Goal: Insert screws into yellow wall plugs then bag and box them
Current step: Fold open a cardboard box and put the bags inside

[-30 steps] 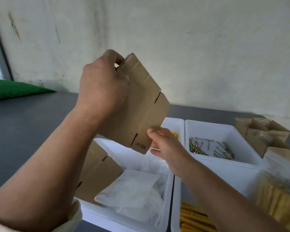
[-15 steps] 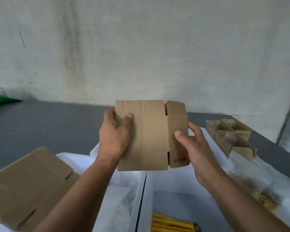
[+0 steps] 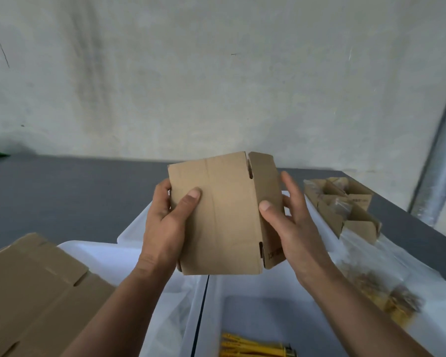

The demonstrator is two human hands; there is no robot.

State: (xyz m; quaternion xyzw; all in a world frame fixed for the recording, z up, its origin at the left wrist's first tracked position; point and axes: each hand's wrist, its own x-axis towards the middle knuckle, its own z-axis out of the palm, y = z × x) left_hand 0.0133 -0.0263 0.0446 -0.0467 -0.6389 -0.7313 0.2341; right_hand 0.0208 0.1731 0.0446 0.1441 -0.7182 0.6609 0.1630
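Head view: flat cardboard box blank [image 3: 224,215] is held upright in the air over the white bins [image 3: 214,305], mid frame. Left hand [image 3: 165,222] grips the blank's left edge, thumb on the front face, fingers curled round behind. Right hand [image 3: 294,228] pinches the narrow right panel, thumb on the crease, fingers fairly straight behind it. That panel is already angled back along its score line.

Step in hand looks like erecting the box. To do it well:
- left hand holds the main face firm, so only the side panel moves
- right thumb presses along the crease, not mid-panel, so the fold runs straight
- square up the tube before tucking the slotted flaps
- no crushing; thin board probably buckles easily

Yellow wall plugs [image 3: 252,347] lie in the near bin, bottom edge, blurred. Clear bags of what look like filled plugs [image 3: 386,297] lie at right, near some made-up boxes [image 3: 345,204] on the grey table [image 3: 62,191]. More flat blanks [image 3: 36,287] lie lower left.
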